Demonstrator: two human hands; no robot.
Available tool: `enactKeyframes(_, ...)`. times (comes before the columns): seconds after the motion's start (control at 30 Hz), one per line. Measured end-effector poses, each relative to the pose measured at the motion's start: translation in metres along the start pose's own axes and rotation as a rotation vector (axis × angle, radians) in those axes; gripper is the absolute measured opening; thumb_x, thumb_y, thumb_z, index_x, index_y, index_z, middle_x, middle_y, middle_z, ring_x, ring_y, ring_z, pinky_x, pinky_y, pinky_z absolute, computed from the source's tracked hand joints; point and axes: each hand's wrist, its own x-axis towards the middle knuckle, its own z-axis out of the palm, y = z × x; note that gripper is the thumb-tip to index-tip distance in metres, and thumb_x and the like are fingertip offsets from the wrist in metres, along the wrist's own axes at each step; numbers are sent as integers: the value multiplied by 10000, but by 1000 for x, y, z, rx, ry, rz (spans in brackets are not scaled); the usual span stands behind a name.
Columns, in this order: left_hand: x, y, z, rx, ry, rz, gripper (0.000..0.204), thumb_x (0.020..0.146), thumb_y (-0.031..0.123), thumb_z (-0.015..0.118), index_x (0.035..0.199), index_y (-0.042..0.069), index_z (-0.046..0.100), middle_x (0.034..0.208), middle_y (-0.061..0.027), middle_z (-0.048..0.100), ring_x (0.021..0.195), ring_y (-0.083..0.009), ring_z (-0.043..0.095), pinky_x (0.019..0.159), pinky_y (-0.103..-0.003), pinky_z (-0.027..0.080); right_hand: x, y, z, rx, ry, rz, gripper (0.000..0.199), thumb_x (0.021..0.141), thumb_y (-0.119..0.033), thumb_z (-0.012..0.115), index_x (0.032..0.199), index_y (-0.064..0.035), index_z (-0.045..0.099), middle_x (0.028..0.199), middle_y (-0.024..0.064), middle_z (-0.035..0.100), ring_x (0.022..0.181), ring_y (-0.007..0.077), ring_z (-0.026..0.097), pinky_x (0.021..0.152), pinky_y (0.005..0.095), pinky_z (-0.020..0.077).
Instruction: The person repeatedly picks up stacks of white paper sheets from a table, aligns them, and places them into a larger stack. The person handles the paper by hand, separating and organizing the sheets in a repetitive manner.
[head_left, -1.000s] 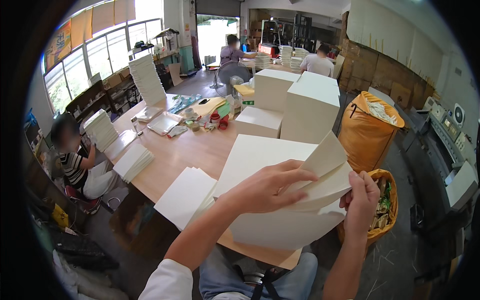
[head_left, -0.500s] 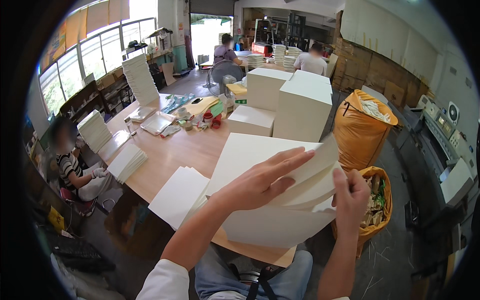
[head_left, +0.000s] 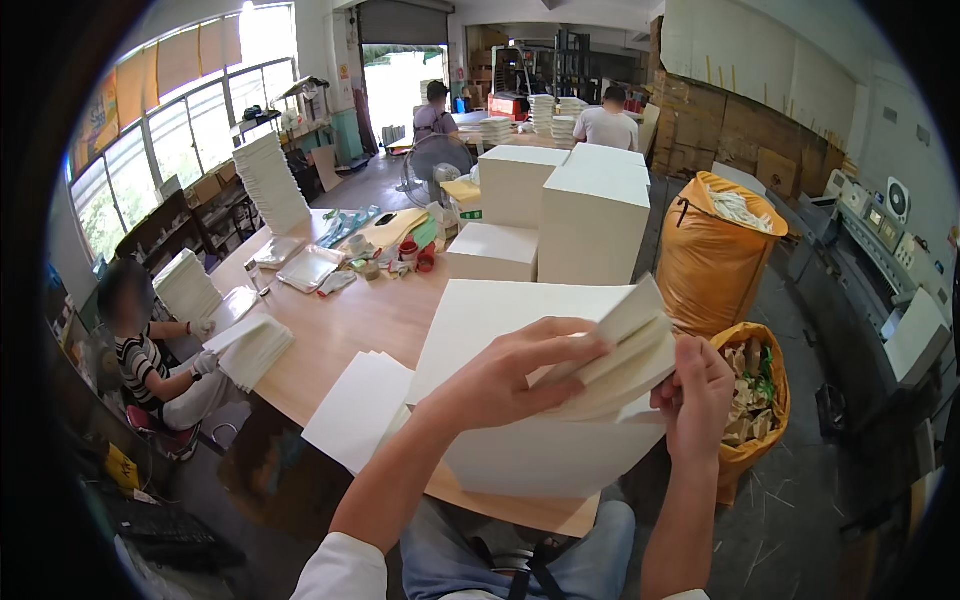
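A tall stack of white paper (head_left: 540,465) stands at the near edge of the table in front of me. At its right corner several sheets (head_left: 640,335) are lifted and curl upward. My left hand (head_left: 535,365) lies over the stack and grips the curled sheets between thumb and fingers. At the sheets' right edge my right hand (head_left: 695,395) is closed, thumb against the fingers, pinching the paper's corner. Left of the stack, a thin fanned pile of white sheets (head_left: 355,405) rests on the table edge.
Large white paper blocks (head_left: 595,215) stand behind the stack. Tape rolls (head_left: 425,260) and plastic packs (head_left: 310,268) lie mid-table. To the right are orange sacks (head_left: 710,265), one holding scraps. A gloved person (head_left: 155,350) handles sheets at left; two people work at the back.
My left hand has closed on the lifted sheets, which now bend up more steeply. The right hand remains at the corner. The person at left has lifted a hand to the sheets.
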Motion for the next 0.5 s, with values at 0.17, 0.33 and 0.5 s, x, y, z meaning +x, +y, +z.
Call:
enactKeyframes(0.17,1,4,-1,116,-5,57,290,966,131,836,1238,134,736,1547,-117,612,1298,-354,663,1054,-425,576,3,-4,4,126,2,41,397,1083,-225,681,732,-95,548,620,4,579,537,118,633,498,237,426)
enactKeyframes(0.33,1,8,-3,130,-55,58,355,908,141,898,1223,131,732,1512,-112,627,1307,-346,654,1049,-426,575,4,-2,5,207,0,59,387,1084,-224,676,739,-96,557,646,12,599,550,129,649,500,243,432)
enactKeyframes(0.5,1,0,-4,66,-38,38,401,879,99,915,1237,141,739,1473,-108,640,1284,-332,666,1048,-445,578,3,14,-15,-89,100,-81,398,1092,-226,676,752,-74,534,731,33,634,664,131,674,558,269,438)
